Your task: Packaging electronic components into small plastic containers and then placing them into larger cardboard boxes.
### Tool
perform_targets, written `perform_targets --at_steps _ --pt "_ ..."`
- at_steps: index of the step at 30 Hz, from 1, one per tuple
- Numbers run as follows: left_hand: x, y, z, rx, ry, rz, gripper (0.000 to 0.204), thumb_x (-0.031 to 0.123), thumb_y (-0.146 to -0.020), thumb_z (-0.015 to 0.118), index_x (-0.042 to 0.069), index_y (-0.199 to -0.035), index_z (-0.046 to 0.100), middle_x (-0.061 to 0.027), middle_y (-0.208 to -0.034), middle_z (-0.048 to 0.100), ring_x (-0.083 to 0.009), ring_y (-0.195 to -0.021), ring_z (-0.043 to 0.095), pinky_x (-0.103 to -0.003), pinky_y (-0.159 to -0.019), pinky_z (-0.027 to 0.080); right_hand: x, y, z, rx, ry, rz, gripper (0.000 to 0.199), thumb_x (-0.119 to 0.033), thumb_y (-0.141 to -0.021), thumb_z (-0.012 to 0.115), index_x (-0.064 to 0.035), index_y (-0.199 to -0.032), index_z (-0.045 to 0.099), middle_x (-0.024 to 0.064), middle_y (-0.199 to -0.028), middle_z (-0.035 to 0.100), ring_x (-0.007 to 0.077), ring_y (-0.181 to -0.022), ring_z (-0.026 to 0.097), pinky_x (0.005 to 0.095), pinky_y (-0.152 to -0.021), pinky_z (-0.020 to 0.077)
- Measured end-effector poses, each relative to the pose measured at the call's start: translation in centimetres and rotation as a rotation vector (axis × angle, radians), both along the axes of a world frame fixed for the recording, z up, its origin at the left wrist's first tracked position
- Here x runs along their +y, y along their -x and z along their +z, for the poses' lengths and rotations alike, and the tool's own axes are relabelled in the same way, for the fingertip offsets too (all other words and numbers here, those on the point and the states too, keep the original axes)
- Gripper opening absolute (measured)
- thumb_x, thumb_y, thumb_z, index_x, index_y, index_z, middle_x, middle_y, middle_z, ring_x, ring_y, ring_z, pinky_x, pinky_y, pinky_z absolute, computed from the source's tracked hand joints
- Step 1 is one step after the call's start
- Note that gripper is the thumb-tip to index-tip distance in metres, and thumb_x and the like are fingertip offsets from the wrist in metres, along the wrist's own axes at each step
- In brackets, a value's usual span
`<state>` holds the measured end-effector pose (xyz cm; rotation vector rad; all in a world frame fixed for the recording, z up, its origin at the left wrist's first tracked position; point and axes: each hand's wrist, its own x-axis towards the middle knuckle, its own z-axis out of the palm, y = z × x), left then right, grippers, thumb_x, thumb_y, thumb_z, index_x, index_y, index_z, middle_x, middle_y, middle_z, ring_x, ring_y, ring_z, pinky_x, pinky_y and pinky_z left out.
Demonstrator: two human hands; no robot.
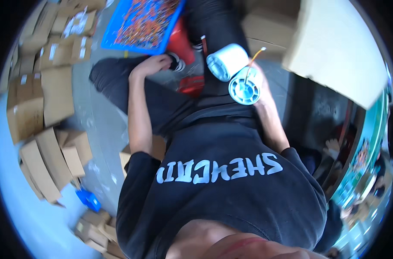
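Note:
My right hand [260,80] grips two white cylindrical plastic housings, held side by side over my lap, its fingers mostly hidden behind them. The nearer white housing [245,90] turns a round, spoked end upward, and a thin orange-yellow wire with a small white plug rises from beside it. The farther white housing [227,61] lies tilted against it, with a closed-looking ribbed end to the left; a thin dark red wire stands near it. My left hand [152,64] rests by my bent leg, close to a black shoe with white stripes [177,63]. Its fingers are loosely bent, somewhat blurred, with nothing visible in them.
Ahead, a blue tray [105,43] holds many small coloured wire pieces, beside a red object [180,45]. Cardboard boxes [26,101] are piled along the left. A large pale board or carton [334,47] stands at the right. Another person's hand [332,146] shows at the right.

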<state>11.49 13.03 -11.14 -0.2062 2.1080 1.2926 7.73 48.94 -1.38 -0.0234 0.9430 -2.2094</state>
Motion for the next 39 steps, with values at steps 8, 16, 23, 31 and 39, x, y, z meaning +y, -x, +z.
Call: perform_targets --at_steps 8,16,23,31,39 --pt "3.7 2.9 0.9 0.003 0.07 -0.049 0.025 0.025 -0.096 0.045 0.006 -0.106 0.058 -0.0027 -0.082 0.061 -0.0125 -0.072 0.056 -0.027 -0.065 0.045 8.9 -2.5 1.8 -0.064 0.123 0.02 0.028 -0.021 -0.08 0.07 -0.0016 -0.098 0.061 0.0053 -0.092 0.064 0.0128 -0.087 0.063 0.0267 -0.072 0.0519" --pt "0.3 -0.6 -0.3 -0.037 0.095 0.028 0.024 0.02 -0.098 0.042 0.005 -0.106 0.058 -0.0035 -0.087 0.062 -0.0124 -0.075 0.061 -0.026 -0.064 0.048 33.3 -2.2 17.4 1.11 -0.764 -1.023 0.013 -0.011 -0.075 0.063 -0.0014 -0.083 0.06 0.0035 -0.077 0.056 0.0132 -0.076 0.058 0.0256 -0.068 0.0449" --pt "0.1 -0.5 -0.1 -0.108 0.168 0.052 0.024 0.02 -0.098 0.042 0.005 -0.108 0.058 -0.0045 -0.091 0.063 -0.0136 -0.079 0.063 -0.026 -0.067 0.05 59.4 16.5 15.8 0.547 -2.046 -1.146 0.026 -0.013 -0.08 0.058 -0.0109 -0.104 0.066 0.0143 -0.096 0.068 0.0225 -0.082 0.066 0.0343 -0.072 0.0515" --pt "-0.5 -2.8 -3.2 -0.242 0.208 0.236 0.023 0.018 -0.098 0.042 0.004 -0.108 0.057 -0.0056 -0.091 0.064 -0.0151 -0.078 0.063 -0.027 -0.066 0.05 63.2 31.2 11.4 0.287 -2.364 -0.828 0.025 -0.019 -0.081 0.057 -0.0172 -0.104 0.068 0.0126 -0.092 0.069 0.0262 -0.075 0.068 0.0392 -0.069 0.0535" --pt "3.1 1.5 -9.1 -0.177 0.13 0.078 0.024 0.021 -0.095 0.042 0.005 -0.096 0.059 -0.0052 -0.079 0.062 -0.0144 -0.064 0.056 -0.029 -0.058 0.045 75.2 30.3 18.3 0.697 -2.716 -1.045 0.03 -0.034 -0.084 0.056 -0.0162 -0.106 0.066 0.0139 -0.094 0.068 0.0337 -0.082 0.066 0.044 -0.071 0.052"
